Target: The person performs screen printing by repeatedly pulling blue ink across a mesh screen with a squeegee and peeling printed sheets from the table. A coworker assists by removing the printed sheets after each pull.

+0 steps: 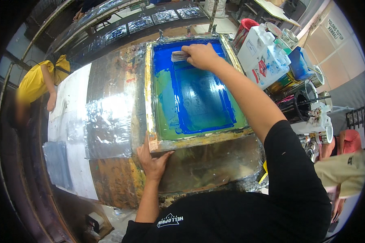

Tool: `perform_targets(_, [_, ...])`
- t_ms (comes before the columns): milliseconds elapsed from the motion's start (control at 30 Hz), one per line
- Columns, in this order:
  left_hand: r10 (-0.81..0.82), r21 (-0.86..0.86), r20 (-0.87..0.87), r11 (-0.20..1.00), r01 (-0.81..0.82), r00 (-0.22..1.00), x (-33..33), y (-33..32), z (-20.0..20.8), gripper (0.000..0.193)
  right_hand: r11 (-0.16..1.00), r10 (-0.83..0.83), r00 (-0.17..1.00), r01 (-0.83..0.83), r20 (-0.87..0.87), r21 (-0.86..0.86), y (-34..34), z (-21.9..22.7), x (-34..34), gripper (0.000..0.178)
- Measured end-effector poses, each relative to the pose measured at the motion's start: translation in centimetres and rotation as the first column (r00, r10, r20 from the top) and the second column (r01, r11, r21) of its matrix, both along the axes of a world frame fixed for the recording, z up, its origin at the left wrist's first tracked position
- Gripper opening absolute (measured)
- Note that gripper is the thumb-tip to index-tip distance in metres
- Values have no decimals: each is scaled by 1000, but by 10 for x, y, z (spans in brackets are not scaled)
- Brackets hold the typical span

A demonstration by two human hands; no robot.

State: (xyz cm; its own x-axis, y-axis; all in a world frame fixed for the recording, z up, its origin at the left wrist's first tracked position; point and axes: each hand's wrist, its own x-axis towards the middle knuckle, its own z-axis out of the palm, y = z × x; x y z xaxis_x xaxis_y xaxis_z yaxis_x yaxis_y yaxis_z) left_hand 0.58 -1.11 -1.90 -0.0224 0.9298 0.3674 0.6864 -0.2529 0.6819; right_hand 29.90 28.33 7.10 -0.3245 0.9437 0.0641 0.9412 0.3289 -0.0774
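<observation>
At the far left, a co-worker in a yellow shirt (pixel 36 83) has one hand (pixel 52 101) at the edge of the printing table (pixel 113 178). Next comes one long white sheet (pixel 75 121), with greyish translucent film (pixel 56 164) over its near left part; whether that is one layer or several, I cannot tell. To its right lies one clear plastic sheet (pixel 109 125), glossy with reflected light. Beyond the table, at least four shiny film pieces (pixel 165 16) lie in a row on a dark surface.

The person's left hand (pixel 151 162) is spread wide at the near left corner of the screen frame (pixel 149 97), fingers pointing up along the left rail, thumb stretched rightward by the near rail. There is one frame, lying on the right part of the table, its side rails running away from the person and its far rail by three metal clamps (pixel 188 30). Blue ink (pixel 176 101) covers the far end of its mesh and borders a darker rectangle longer away from the person than across.

The right hand (pixel 205 56) is closed around one squeegee (pixel 179 56), near the frame's far end. The squeegee's long axis runs left to right, roughly along the far rail; its left end pokes out past the fingers, and the hand hides the rest.

Right of the frame stand one large white jerrycan (pixel 265 58), one red tub (pixel 247 27) and several ink cans (pixel 290 36), too crowded to count.
</observation>
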Motion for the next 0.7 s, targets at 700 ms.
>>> perform_targets(700, [-62, 63, 350, 997, 43, 935, 18, -2, 26, 84, 985, 73, 991, -54, -109, 167, -264, 46, -22, 44])
